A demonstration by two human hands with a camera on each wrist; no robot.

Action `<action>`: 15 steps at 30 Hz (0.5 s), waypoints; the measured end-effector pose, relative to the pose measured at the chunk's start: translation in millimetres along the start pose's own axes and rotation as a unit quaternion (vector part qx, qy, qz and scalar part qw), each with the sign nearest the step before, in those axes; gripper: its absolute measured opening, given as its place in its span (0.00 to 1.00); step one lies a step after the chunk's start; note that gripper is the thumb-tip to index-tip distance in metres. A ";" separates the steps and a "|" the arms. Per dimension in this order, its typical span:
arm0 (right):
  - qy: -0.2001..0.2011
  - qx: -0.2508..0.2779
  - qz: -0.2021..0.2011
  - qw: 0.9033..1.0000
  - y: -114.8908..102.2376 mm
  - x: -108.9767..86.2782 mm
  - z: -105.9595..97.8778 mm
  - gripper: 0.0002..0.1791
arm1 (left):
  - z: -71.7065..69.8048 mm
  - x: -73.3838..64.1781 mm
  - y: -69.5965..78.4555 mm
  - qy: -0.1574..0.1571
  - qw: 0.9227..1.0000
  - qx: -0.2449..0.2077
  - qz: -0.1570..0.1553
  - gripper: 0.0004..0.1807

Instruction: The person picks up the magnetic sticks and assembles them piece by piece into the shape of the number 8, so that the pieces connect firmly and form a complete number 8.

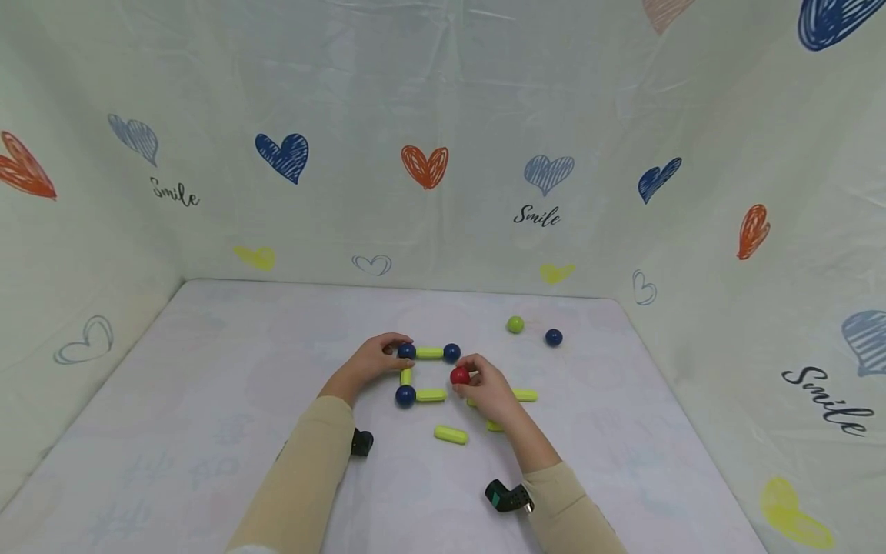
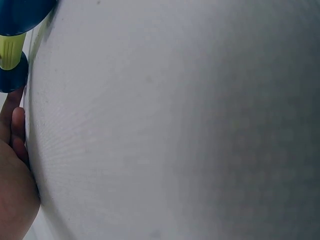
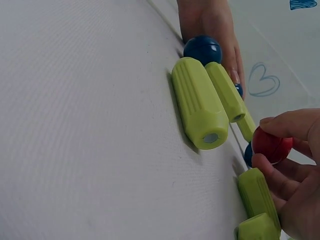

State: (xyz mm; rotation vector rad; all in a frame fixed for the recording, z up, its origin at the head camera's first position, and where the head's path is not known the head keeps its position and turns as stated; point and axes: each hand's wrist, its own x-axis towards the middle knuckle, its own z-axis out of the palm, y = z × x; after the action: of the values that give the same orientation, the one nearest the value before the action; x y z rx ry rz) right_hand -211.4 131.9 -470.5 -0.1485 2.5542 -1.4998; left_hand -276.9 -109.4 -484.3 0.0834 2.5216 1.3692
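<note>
My left hand (image 1: 370, 360) holds a dark blue ball (image 1: 407, 351) between thumb and fingers. That ball is a corner of a three-sided frame of yellow-green rods and blue balls. One rod (image 1: 429, 353) runs right to another blue ball (image 1: 452, 353); a second rod (image 1: 406, 377) leads down to a lower blue ball (image 1: 405, 396), from which a rod (image 1: 431, 395) points right. My right hand (image 1: 491, 388) pinches a red ball (image 3: 271, 146) beside the frame's open right side. In the right wrist view, a metal disc shows in a rod's end (image 3: 211, 138).
A loose yellow-green rod (image 1: 451, 435) lies in front of the frame. More rods (image 1: 524, 395) lie around my right hand, partly hidden by it. Farther back on the right are a green ball (image 1: 515, 325) and a blue ball (image 1: 554, 338). Heart-printed sheeting (image 1: 477, 246) surrounds the white table (image 1: 235, 369).
</note>
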 end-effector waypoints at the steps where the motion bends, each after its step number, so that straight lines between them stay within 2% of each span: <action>1: -0.001 -0.002 0.000 1.000 0.0 -0.4 0.0 0.19 | 0.1 0.1 -0.1 -0.001 1.000 -0.001 0.000 0.26; 15: -0.023 -0.030 0.000 0.999 1.2 -5.2 -1.1 0.19 | -1.2 -1.3 1.3 -0.004 1.000 0.008 0.001 0.27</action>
State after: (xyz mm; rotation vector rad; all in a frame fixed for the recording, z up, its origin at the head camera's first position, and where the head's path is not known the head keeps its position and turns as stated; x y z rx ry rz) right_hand -206.5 134.4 -470.5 -0.1896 2.5634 -1.4039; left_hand -276.1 -109.9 -482.4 0.0947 2.5279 1.3464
